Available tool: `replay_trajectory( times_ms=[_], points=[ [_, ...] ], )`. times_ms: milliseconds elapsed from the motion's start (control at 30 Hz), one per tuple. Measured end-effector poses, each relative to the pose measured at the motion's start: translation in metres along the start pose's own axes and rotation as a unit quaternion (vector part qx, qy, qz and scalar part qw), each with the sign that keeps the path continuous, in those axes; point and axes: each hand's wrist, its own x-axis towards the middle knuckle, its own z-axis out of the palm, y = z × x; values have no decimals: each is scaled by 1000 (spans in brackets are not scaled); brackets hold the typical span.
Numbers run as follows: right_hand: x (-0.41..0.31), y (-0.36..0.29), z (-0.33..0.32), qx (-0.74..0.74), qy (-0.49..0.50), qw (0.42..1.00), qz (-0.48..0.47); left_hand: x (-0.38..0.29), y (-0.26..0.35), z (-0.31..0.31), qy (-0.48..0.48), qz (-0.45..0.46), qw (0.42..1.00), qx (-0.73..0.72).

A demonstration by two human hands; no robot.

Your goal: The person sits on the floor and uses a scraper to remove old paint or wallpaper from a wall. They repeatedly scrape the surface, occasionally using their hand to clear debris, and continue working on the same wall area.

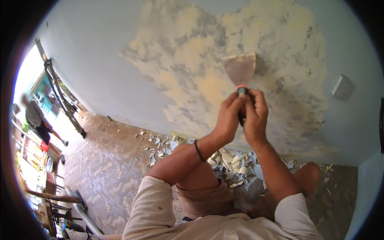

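Note:
A wide-bladed paint scraper [241, 68] points upward, its dull, worn blade close to the wall [102, 69]. I cannot tell whether the edge touches. My left hand [228, 115] and my right hand [256, 115] both grip its black and red handle, thumbs side by side, and the fingers partly hide it. Behind the blade spreads a large stripped patch [192, 60], mottled cream, yellow and grey, edged by light blue-grey paint. Curled paint flakes [229, 162] lie heaped on the floor at the foot of the wall, between my bent knees.
A pale switch plate [343, 87] sticks out from the wall at right. Patterned tiles [111, 174] cover the floor. At lower left are a broom [64, 198] and a metal tube [84, 214]. A person [37, 120] stands by the bright opening at far left.

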Motion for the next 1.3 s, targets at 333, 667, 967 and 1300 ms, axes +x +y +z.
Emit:
replay_trajectory(
  times_ms=[333,667,967,1300],
  points=[
    [-33,-13,-28,-144,-25,983,-115,11,36,-24,139,123,953,238],
    [-31,-34,-56,12,31,999,13,64,125,-31,159,298,876,344],
    [-41,-59,-58,37,14,999,0,50,113,-38,167,286,853,403],
    [-49,-52,-47,36,-12,999,34,52,105,-44,185,261,858,402]
  ],
)
